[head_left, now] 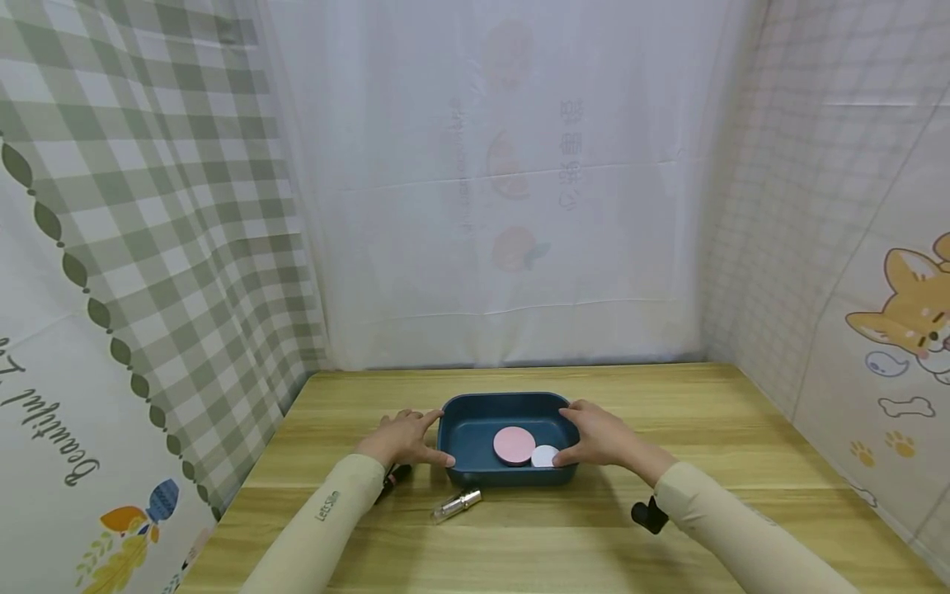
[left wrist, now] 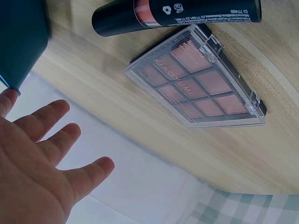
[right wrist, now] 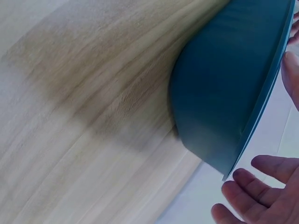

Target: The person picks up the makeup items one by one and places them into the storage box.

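Note:
A dark teal rectangular tray (head_left: 475, 478) sits on the table between my two hands. A pink round disc (head_left: 514, 445) and a smaller white round disc (head_left: 545, 456) lie inside it. My left hand (head_left: 404, 440) rests at the tray's left side, thumb and index finger touching the rim; its other fingers are spread apart in the left wrist view. At the opposite end, my right hand (head_left: 601, 437) has its thumb and index finger at the rim. The remaining right-hand fingers (right wrist: 247, 196) are loosely bent, with nothing between them.
A lipstick tube (head_left: 456, 505) with a clear end lies in front of the tray. Beside my left hand are a black cosmetic tube (left wrist: 177, 14) and a clear-lidded eyeshadow palette (left wrist: 196, 81). A small black object (head_left: 650, 516) shows by my right wrist. Curtains surround the wooden table (head_left: 519, 544).

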A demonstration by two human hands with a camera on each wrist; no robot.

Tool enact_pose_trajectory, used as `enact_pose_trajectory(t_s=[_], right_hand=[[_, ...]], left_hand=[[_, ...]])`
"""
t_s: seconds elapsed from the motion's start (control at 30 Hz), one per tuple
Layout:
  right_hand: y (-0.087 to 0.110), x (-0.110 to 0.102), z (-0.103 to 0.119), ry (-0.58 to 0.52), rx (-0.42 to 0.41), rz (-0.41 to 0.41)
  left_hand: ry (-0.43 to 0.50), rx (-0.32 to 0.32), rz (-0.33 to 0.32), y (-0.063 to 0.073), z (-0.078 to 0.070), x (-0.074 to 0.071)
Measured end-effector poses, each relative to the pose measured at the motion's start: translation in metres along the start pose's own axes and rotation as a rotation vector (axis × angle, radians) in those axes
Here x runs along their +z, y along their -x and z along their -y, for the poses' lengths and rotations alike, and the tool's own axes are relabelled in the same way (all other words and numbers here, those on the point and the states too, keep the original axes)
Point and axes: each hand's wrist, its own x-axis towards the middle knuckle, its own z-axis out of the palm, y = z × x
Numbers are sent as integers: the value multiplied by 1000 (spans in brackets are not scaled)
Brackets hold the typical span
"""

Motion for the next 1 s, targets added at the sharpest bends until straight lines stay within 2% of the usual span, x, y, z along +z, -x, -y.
enact_pose_trajectory(t_s=[0.5, 0.83, 1.0], right_hand=[[3, -4, -11, -11, 102, 87], [3, -3, -13, 5, 95, 93], [5, -1, -14, 16, 100, 106]], left_hand=[[16, 3, 4, 1, 1, -1], [24, 17, -6, -4, 3, 3], [44, 35, -10, -1, 4, 3]])
